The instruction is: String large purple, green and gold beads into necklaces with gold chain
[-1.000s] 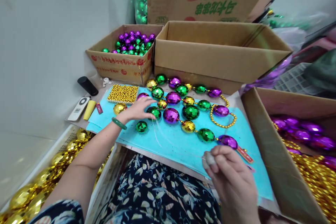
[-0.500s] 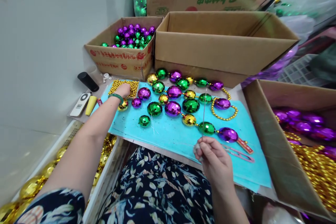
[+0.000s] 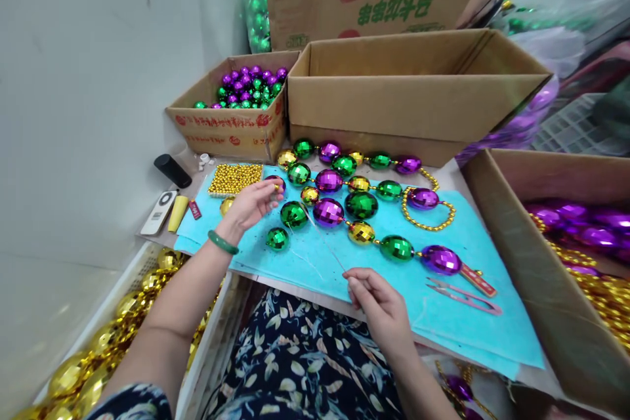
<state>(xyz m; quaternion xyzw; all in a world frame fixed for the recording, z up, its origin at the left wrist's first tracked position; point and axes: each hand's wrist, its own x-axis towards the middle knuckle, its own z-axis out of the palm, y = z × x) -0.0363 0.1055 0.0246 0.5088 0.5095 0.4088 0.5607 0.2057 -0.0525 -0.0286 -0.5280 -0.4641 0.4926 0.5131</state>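
Observation:
My left hand (image 3: 253, 207), with a green bangle (image 3: 223, 242) at the wrist, pinches a small gold bead (image 3: 276, 188) at the fingertips. My right hand (image 3: 378, 302) grips the end of a long thin needle (image 3: 327, 244), which slants up and left over the blue cloth (image 3: 315, 282). Fine pale thread lies on the cloth near a loose green bead (image 3: 277, 238). Beyond the needle lie strung purple, green and gold faceted beads (image 3: 328, 212). A shallow tray of small gold beads (image 3: 236, 179) is behind my left hand, which partly covers a purple bead.
Pink thread snips (image 3: 465, 295) and a red tag (image 3: 478, 279) lie on the right. An open cardboard box (image 3: 384, 102) stands behind, beside a box of purple and green balls (image 3: 226, 128). Gold beads fill a crate (image 3: 123, 315) at lower left.
My left hand has left the gold bead tray, moving right with a small bead in its fingertips. The needle has swung from upright to slanting left. The camera view has shifted slightly.

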